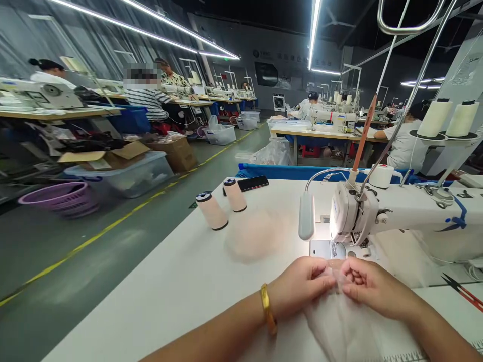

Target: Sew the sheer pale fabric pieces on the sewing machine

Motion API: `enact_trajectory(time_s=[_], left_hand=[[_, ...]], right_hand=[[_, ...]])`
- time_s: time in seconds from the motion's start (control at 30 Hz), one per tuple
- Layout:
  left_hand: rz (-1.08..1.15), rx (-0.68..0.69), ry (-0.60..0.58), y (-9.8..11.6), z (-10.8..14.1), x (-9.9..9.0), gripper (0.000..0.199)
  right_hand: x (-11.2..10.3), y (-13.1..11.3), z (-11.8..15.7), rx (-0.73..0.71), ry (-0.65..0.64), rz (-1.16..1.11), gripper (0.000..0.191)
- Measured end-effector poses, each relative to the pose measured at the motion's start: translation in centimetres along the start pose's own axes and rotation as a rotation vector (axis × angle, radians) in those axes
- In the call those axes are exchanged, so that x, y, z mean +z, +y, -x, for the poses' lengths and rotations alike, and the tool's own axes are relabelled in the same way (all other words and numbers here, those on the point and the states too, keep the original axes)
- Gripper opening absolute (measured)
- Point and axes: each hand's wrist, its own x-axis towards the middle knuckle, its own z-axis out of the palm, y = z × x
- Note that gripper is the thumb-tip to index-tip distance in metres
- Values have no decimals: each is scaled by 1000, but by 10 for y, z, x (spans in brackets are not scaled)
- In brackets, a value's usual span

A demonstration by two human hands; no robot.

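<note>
A sheer, pale fabric [339,322] hangs from my two hands toward the table's front edge. My left hand [302,284], below a gold bangle [267,307], pinches its upper edge between thumb and fingers. Close beside it, my right hand [366,286] grips the same edge with curled fingers. Both hands are just in front of the needle plate [319,250] of a white sewing machine [350,211], whose lamp lights the needle area. More sheer fabric [403,256] lies beneath the machine arm.
Two thread cones [212,211] and a black phone [253,184] stand or lie at the table's back left. Sheer beige cloth [252,236] is bunched nearby. Red-handled thread snips [464,291] lie at right. Beyond are other people, sewing stations, and a purple basket [60,198].
</note>
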Motion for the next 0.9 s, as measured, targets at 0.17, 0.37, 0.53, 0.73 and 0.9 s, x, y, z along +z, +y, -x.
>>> enact_trajectory(time_s=[0.17, 0.37, 0.53, 0.73, 0.9], left_hand=[[-62, 43, -23, 1, 1, 3, 29], [-119, 157, -7, 3, 3, 5, 27], [-149, 59, 4, 2, 2, 5, 29], [-131, 115, -2, 3, 4, 7, 27], [-145, 80, 8, 3, 4, 7, 32]], right_hand=[[-1, -2, 4, -40, 95, 75, 16], [14, -7, 6, -79, 157, 119, 28], [9, -1, 4, -24, 237, 118, 15], [3, -16, 12, 8, 61, -6, 28], [10, -13, 9, 49, 180, 116, 17]])
